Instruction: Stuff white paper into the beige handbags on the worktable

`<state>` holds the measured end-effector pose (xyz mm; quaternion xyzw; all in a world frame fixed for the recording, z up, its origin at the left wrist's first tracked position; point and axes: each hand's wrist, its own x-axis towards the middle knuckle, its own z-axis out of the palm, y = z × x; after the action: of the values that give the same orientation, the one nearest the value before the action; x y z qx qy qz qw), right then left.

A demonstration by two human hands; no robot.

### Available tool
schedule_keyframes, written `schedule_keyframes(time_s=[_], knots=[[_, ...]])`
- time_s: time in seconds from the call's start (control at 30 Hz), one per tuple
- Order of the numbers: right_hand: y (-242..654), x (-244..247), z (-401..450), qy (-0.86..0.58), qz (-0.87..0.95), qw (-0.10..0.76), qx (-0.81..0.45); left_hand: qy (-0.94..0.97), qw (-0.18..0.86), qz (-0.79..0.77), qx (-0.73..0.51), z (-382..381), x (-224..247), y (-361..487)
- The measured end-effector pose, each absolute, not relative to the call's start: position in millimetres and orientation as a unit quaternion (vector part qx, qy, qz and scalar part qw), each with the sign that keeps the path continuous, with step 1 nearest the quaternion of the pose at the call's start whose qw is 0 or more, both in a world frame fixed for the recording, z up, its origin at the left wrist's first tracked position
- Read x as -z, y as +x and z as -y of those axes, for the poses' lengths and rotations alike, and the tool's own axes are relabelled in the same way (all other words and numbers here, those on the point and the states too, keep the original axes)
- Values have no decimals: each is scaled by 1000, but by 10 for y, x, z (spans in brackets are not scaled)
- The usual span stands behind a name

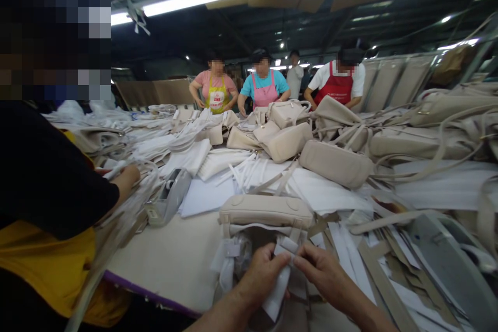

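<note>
A beige handbag (264, 210) lies at the near edge of the table, its opening turned toward me. My left hand (261, 270) is closed around a white wrapping strip (277, 293) in front of that opening, thumb on top. My right hand (317, 268) pinches the upper end of the same strip, its fingertips close to my left thumb. White wrapping also covers a strap (227, 270) at the bag's left side. The bag's inside is mostly dark, with some clear plastic showing.
A grey tape dispenser (169, 197) stands left, beside white sheets (208, 196). Another grey dispenser-like body (447, 270) is at right, near cardboard and paper strips (389, 275). Beige bags (336, 163) pile up behind. A co-worker's arm (126, 181) is close at left; several people stand across.
</note>
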<state>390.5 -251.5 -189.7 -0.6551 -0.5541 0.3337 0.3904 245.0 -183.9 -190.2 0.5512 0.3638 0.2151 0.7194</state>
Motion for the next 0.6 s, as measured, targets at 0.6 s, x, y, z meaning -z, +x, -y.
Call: schedule_keyframes(time_s=[0.6], knots=[[3853, 2131, 2435, -675, 499, 421, -342, 563, 707, -376, -206, 1814, 2006, 2430]])
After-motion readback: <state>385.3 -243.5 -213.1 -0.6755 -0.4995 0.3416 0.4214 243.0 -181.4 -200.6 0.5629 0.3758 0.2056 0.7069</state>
